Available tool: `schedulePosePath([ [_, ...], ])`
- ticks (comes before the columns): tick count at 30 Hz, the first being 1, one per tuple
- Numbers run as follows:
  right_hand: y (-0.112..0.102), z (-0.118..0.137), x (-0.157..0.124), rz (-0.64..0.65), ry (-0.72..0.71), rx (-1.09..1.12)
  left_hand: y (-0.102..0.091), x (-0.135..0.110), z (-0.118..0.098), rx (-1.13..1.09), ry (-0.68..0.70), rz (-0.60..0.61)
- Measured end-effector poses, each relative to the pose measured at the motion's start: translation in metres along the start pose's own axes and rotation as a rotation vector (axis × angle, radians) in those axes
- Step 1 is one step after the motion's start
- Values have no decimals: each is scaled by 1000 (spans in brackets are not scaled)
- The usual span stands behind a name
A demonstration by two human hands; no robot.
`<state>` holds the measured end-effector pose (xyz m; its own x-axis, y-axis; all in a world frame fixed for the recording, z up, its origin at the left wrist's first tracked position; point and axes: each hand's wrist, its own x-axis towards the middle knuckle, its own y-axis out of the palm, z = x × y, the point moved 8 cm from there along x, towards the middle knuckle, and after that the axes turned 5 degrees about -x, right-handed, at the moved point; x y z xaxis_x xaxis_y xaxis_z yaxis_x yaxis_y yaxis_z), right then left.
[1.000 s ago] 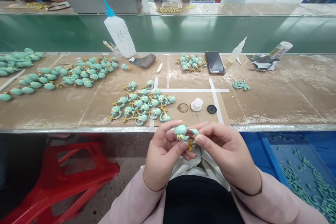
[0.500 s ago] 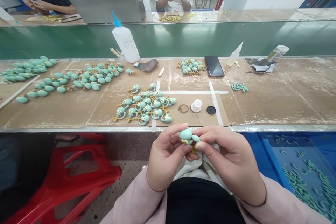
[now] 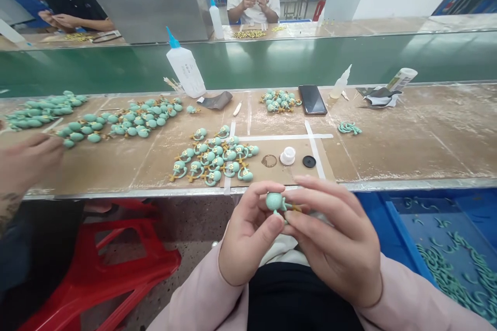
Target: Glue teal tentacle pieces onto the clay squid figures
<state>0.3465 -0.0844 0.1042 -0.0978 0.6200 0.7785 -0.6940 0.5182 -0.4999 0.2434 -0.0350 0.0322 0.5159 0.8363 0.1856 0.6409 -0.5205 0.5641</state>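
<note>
Both my hands meet over my lap, just below the workbench edge (image 3: 388,184). They pinch one small teal toy figure (image 3: 275,200) with a round head and tan limbs. My left hand (image 3: 248,235) grips it from the left with thumb and forefinger. My right hand (image 3: 334,243) closes on its right side, where a tan limb sticks out. A cluster of finished teal figures (image 3: 213,158) lies on the bench directly beyond my hands.
More teal figures (image 3: 128,119) spread along the bench's left, a small pile (image 3: 279,100) sits by a phone (image 3: 311,99). Glue bottle (image 3: 185,66), white cap (image 3: 288,155), black disc (image 3: 309,161). Blue bin of teal arms (image 3: 446,264) at right, red stool (image 3: 101,264) at left. Another person's hand (image 3: 27,160) rests at far left.
The figure has been turned between my fingers, its face no longer shows, and my right hand has come forward over it. Another person's hand has entered at the left edge.
</note>
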Motion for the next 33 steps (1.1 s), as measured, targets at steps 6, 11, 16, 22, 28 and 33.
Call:
schedulePosePath([
  [6, -10, -11, 9, -55, 121, -67, 13, -5, -14, -6, 147, 90],
  [11, 2, -7, 9, 32, 127, 33, 18, -5, -17, 10, 180, 127],
  [16, -2, -7, 7, -36, 158, 47, 19, -2, -15, -7, 183, 127],
  [22, -1, -8, 8, -52, 176, 40, 19, 0, -15, -7, 174, 127],
  [28, -2, -12, 10, -88, 184, 48, 16, 4, -11, 16, 152, 79],
  [33, -3, -20, 3, -146, 235, 22, 9, 0, -5, -18, 96, -36],
])
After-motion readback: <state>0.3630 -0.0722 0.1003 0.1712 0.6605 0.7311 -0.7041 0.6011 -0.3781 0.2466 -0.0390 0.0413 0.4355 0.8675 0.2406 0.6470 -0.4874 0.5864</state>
